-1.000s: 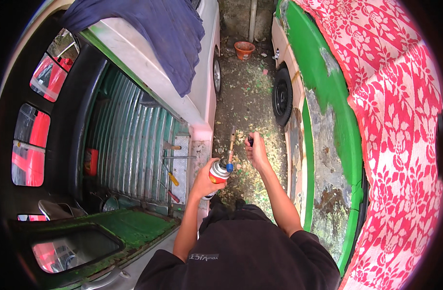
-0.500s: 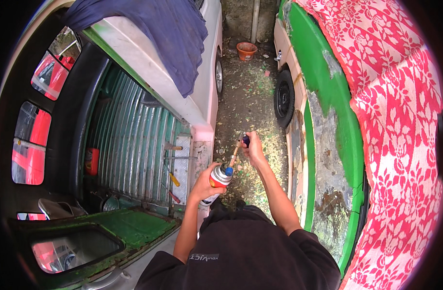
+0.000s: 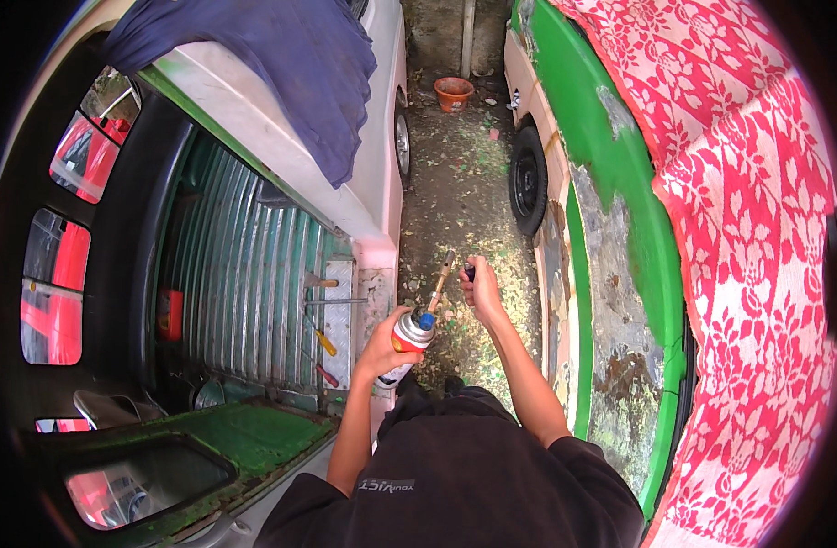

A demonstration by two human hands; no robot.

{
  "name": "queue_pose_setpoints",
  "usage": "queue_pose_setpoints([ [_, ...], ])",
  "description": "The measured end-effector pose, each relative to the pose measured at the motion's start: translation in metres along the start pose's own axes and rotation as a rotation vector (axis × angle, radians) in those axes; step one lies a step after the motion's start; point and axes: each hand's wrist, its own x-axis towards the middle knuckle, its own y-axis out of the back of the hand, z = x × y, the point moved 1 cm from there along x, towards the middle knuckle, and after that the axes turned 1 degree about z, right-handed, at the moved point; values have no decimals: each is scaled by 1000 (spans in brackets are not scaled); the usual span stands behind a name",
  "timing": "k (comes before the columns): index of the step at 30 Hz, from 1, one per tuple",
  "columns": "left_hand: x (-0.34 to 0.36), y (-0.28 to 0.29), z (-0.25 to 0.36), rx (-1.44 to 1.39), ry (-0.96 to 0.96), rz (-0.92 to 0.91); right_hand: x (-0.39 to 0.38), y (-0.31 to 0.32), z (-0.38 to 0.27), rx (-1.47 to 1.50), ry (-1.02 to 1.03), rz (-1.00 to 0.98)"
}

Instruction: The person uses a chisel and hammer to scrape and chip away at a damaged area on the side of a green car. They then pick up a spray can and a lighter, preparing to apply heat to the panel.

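In front of my body, my left hand (image 3: 378,351) is wrapped round a gas torch, gripping its red and white canister (image 3: 410,336). From the blue fitting on top, a brass-coloured burner tube (image 3: 439,283) slants up and away to a darkened tip. No flame can be made out. My right hand (image 3: 484,294) is closed around a small dark purple lighter (image 3: 471,273), just right of the burner tip and apart from it. Part of the lighter is hidden by my fingers.
On my left is an open vehicle with a ribbed metal floor (image 3: 245,265), a hammer (image 3: 322,282), a yellow-handled screwdriver (image 3: 326,342) and a rusty green door (image 3: 254,427). A green-painted vehicle panel (image 3: 651,256) and tyre (image 3: 529,181) flank my right. A clay pot (image 3: 453,94) stands ahead.
My right hand with the lighter has drawn back from the burner tip, leaving a gap. The torch stays in my left hand, and the whole view has shifted slightly.
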Motion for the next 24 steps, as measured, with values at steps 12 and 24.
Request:
queue_pose_setpoints([
  [12, -3, 2, 10, -97, 85, -20, 11, -8, -2, 69, 40, -43],
  [24, -2, 4, 2, 1, 59, -88, 8, -1, 3, 9, 89, -48],
])
